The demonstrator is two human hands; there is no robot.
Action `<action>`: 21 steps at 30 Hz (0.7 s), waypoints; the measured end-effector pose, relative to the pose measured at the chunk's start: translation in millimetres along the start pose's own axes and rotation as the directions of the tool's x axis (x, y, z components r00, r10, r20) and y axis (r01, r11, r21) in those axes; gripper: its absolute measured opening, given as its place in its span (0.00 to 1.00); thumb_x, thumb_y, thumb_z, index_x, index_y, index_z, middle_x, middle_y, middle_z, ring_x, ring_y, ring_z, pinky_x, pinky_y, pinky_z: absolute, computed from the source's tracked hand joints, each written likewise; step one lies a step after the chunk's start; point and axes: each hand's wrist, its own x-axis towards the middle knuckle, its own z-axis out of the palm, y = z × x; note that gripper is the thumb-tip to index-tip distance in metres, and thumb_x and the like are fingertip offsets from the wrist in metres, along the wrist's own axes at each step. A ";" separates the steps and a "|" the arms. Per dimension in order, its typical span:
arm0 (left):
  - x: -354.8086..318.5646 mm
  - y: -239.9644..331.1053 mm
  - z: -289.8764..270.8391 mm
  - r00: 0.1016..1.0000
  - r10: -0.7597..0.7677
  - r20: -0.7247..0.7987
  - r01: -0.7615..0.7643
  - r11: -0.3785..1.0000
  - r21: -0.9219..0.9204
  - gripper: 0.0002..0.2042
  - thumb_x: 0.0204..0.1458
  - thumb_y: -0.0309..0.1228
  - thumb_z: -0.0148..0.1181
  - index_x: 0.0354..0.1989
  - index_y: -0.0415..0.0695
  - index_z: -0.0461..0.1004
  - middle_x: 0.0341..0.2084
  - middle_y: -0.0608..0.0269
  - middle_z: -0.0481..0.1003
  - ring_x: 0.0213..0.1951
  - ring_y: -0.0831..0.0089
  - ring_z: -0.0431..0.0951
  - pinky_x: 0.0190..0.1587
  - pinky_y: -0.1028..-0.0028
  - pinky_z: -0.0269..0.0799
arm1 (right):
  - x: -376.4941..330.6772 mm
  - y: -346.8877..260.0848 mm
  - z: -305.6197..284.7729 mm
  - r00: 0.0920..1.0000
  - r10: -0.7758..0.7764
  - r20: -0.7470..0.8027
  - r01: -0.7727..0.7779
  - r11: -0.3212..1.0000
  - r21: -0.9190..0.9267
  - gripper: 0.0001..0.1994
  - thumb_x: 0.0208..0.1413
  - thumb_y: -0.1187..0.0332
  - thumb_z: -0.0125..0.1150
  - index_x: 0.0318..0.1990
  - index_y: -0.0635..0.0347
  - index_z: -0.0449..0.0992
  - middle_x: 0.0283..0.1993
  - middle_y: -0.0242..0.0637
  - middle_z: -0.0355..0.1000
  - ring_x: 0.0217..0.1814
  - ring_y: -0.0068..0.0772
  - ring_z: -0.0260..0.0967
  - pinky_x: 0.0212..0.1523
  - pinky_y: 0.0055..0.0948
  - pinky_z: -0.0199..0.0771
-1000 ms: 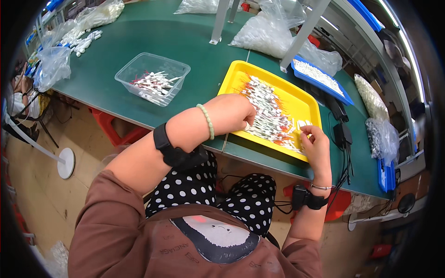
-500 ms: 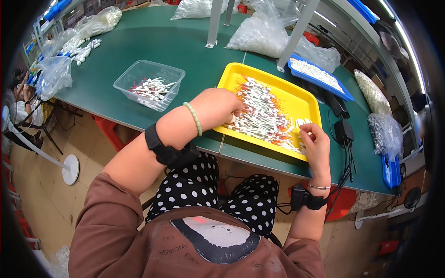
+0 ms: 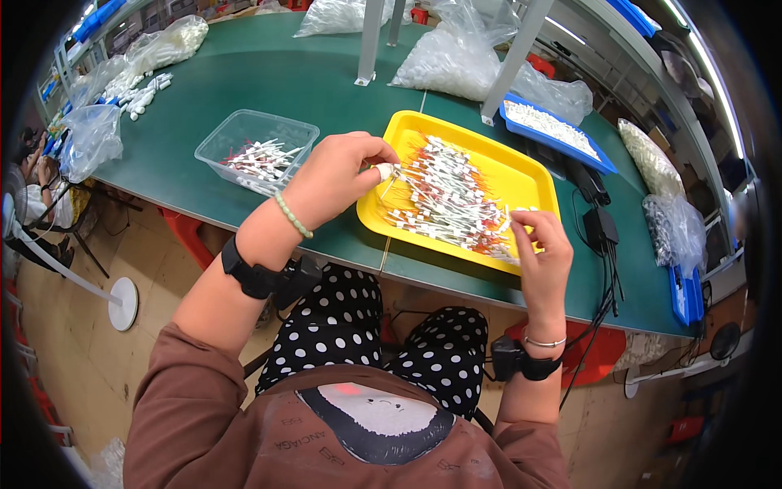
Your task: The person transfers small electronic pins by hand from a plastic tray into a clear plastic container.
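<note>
My left hand [image 3: 342, 175] is closed in a pinch over the left rim of the yellow tray [image 3: 529, 183]. A thin wired piece [image 3: 397, 172] shows at its fingertips; something white covers the thumb tip. Wired pieces with white ends and red-orange wires [image 3: 448, 196] cover much of the tray. Over the tray's right front corner, my right hand [image 3: 544, 253] pinches a small white piece [image 3: 507, 218] between thumb and forefinger. Left of the tray stands a clear plastic tub [image 3: 213, 143] with similar wired pieces inside.
A blue tray [image 3: 562, 134] of small white parts lies behind, beside a large clear bag [image 3: 452, 61]. Grey metal posts [image 3: 371, 45] rise from the green table [image 3: 269, 61]. Black cables [image 3: 607, 261] hang at right. White bottle-like parts [image 3: 147, 94] lie far left.
My left hand has moved left, out of the pile to the tray's left rim, with a wired piece in its fingers. The right hand has shifted slightly left. The view has moved a little.
</note>
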 end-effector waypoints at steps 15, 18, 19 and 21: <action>-30.7 25.0 19.0 0.999 0.026 -0.020 -0.031 0.953 -0.301 0.08 0.56 0.20 0.57 0.42 0.35 0.78 0.36 0.62 0.75 0.35 0.80 0.75 0.40 0.79 0.73 | -4.6 -43.4 37.4 0.997 -0.058 0.056 0.043 0.971 0.235 0.07 0.53 0.79 0.66 0.40 0.62 0.81 0.35 0.39 0.75 0.34 0.34 0.73 0.33 0.27 0.72; -31.1 24.2 22.7 0.999 -0.004 0.042 0.021 0.914 -0.405 0.08 0.56 0.19 0.56 0.43 0.35 0.78 0.37 0.64 0.76 0.38 0.80 0.76 0.42 0.79 0.74 | -1.0 -40.4 37.6 0.974 -0.224 0.044 0.218 0.969 0.118 0.07 0.52 0.79 0.66 0.39 0.62 0.81 0.34 0.39 0.75 0.34 0.36 0.72 0.34 0.28 0.71; -30.8 25.3 24.9 0.997 -0.007 0.077 0.041 0.895 -0.445 0.09 0.56 0.19 0.56 0.43 0.35 0.78 0.38 0.64 0.76 0.38 0.81 0.77 0.43 0.79 0.74 | -0.4 -40.2 37.6 0.944 -0.329 0.033 0.328 0.944 0.047 0.07 0.52 0.79 0.66 0.38 0.62 0.81 0.33 0.39 0.75 0.33 0.37 0.72 0.34 0.29 0.71; -30.5 27.6 28.7 0.994 -0.011 0.112 0.064 0.873 -0.483 0.09 0.56 0.18 0.55 0.43 0.36 0.79 0.38 0.65 0.77 0.39 0.81 0.77 0.44 0.79 0.74 | -0.3 -46.6 38.8 0.958 -0.283 0.054 0.275 0.954 0.120 0.07 0.52 0.79 0.67 0.38 0.61 0.81 0.33 0.38 0.75 0.33 0.36 0.72 0.34 0.28 0.71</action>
